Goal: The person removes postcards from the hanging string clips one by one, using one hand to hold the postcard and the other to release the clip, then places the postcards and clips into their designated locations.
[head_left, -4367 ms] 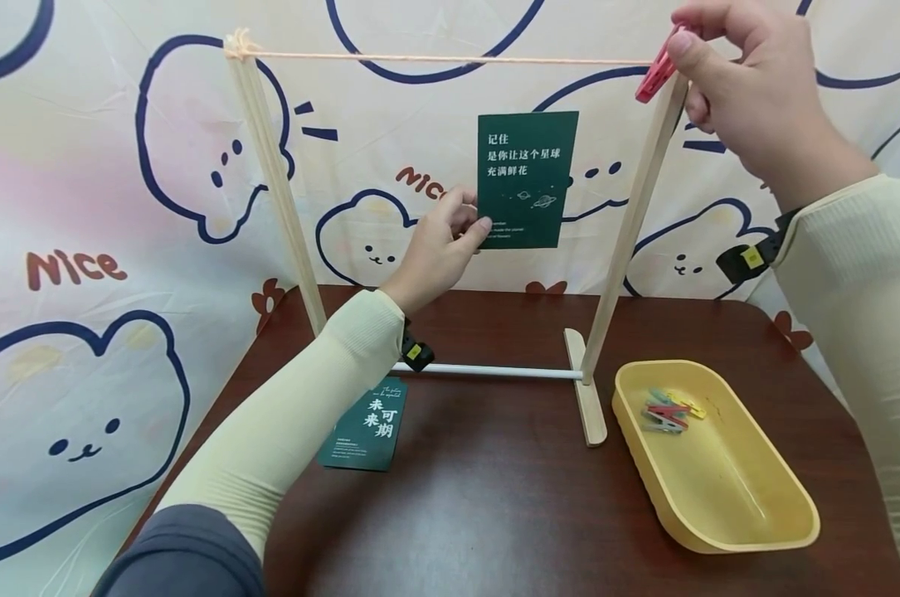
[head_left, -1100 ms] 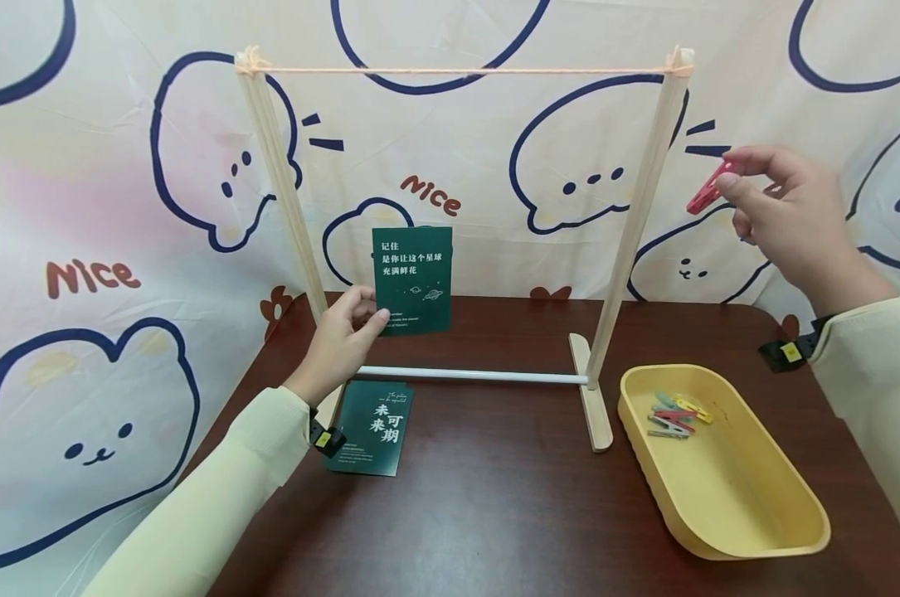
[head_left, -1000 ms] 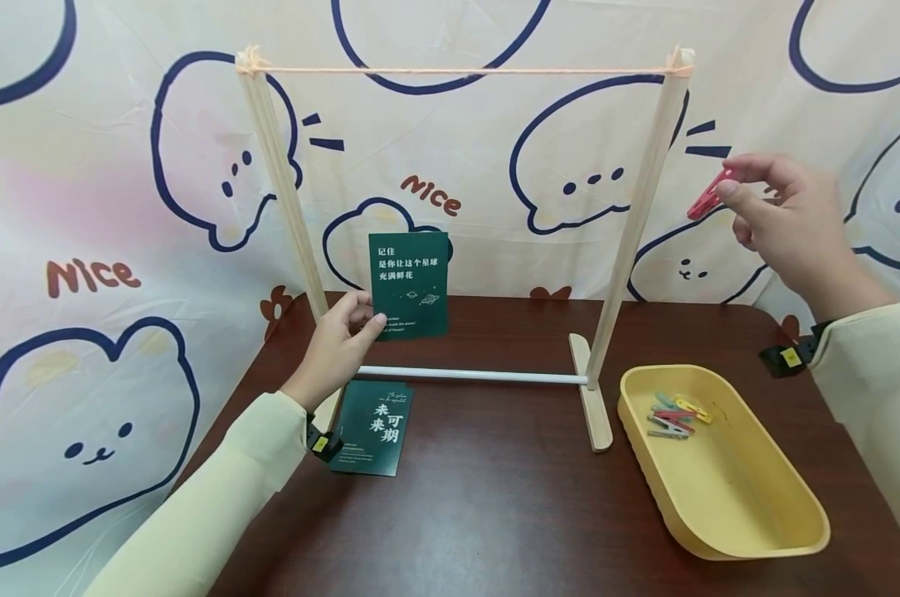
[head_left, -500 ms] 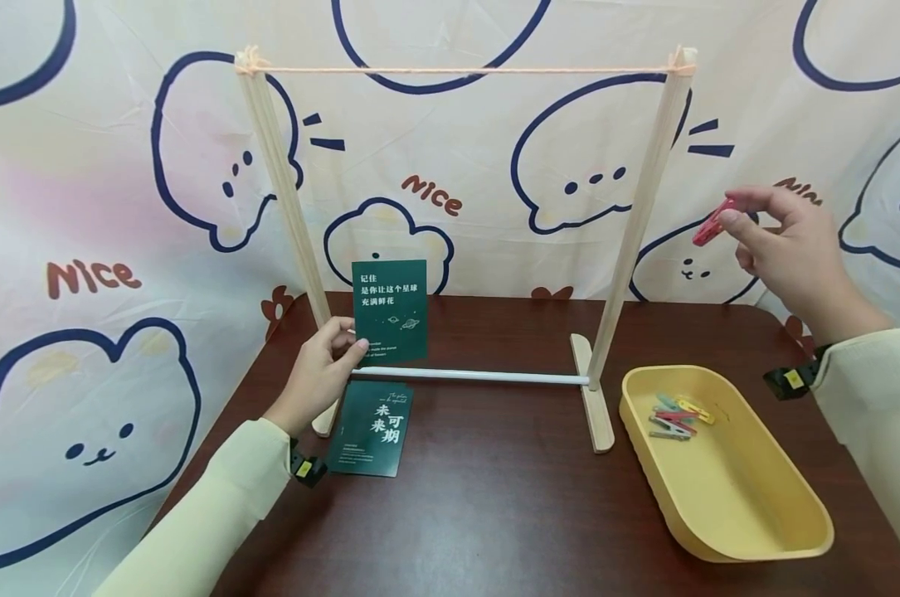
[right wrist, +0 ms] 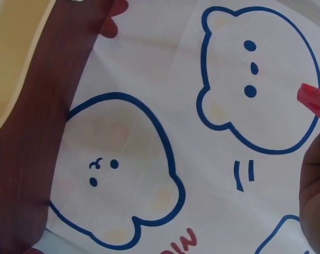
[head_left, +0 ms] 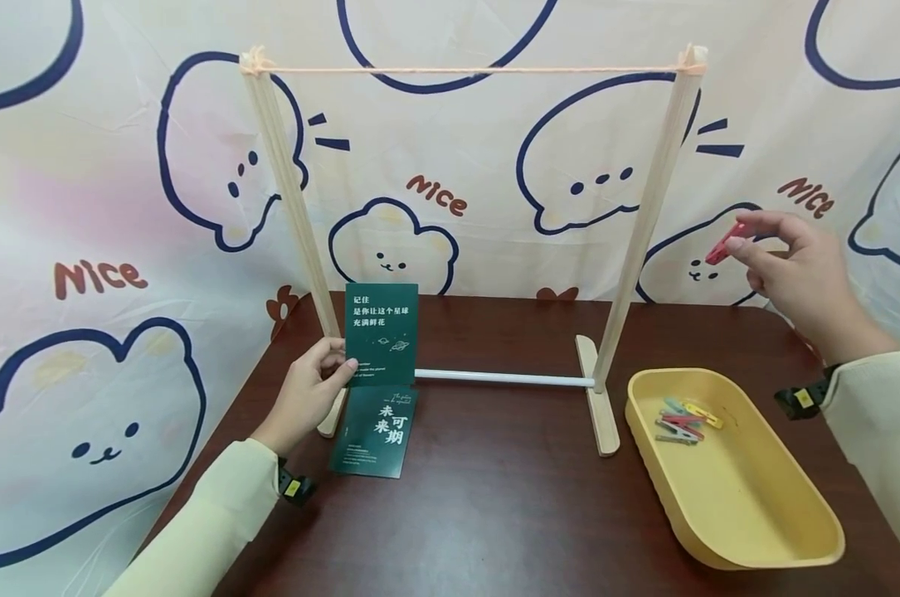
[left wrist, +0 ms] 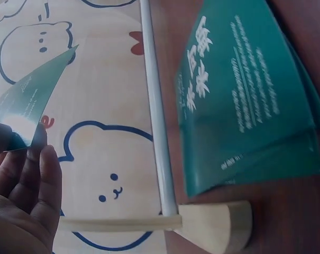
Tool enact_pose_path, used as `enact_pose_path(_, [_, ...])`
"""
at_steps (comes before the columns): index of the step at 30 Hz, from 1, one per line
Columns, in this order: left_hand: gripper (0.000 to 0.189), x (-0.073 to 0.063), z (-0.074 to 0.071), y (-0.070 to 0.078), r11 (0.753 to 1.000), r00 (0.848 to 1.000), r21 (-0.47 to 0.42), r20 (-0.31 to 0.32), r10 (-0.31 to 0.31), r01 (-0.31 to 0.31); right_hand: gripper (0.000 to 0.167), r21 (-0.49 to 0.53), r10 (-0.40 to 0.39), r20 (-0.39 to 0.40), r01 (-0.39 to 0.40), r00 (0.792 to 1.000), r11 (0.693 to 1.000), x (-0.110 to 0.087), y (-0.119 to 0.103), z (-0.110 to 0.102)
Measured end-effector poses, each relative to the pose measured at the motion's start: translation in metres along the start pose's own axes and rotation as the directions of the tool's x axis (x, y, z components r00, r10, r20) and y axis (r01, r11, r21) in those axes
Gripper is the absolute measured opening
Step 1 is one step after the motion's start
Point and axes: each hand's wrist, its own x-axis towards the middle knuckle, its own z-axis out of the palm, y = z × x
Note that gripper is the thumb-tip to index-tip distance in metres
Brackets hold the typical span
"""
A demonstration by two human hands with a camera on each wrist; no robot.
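My left hand point(head_left: 311, 394) pinches a dark green card point(head_left: 381, 332) with white writing by its lower left edge, holding it upright. Below it on the table lies a small stack of green cards point(head_left: 375, 435); the held card's bottom edge overlaps the stack in the head view. In the left wrist view the held card point(left wrist: 33, 103) bends slightly above the fingers, apart from the stack point(left wrist: 244, 95). At the right, my right hand point(head_left: 800, 274) pinches a red clothespin point(head_left: 726, 243) between thumb and index finger, in the air above the tray.
A wooden frame stands mid-table, with posts point(head_left: 649, 220), a string point(head_left: 464, 71) across the top and a white rod point(head_left: 502, 378) low down. A yellow tray point(head_left: 748, 497) at right holds several clothespins point(head_left: 681, 423). A patterned cloth point(head_left: 487, 249) hangs behind.
My left hand has brought the card down and left from near the string to just above the stack. My right hand has lowered from the right post, still pinching the red clothespin.
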Motion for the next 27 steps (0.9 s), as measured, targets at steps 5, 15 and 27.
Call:
enact_pose_path(5, [0.028, -0.007, -0.005, -0.003, 1.000, 1.000, 0.013, -0.008, -0.010, 0.010, 0.053, -0.023, 0.006, -0.004, -0.006, 1.000, 1.000, -0.003, 0.006, -0.002])
enact_pose_path(15, [0.027, -0.020, -0.006, -0.009, 0.998, 0.999, 0.033, -0.008, -0.046, 0.047, 0.056, -0.109, 0.002, -0.012, -0.003, 1.000, 0.994, -0.014, 0.031, -0.003])
enact_pose_path(27, [0.033, -0.038, -0.006, -0.016, 0.987, 0.988, 0.035, -0.007, -0.156, 0.156, 0.056, -0.110, 0.001, 0.024, 0.001, 1.000, 0.994, -0.026, 0.047, 0.003])
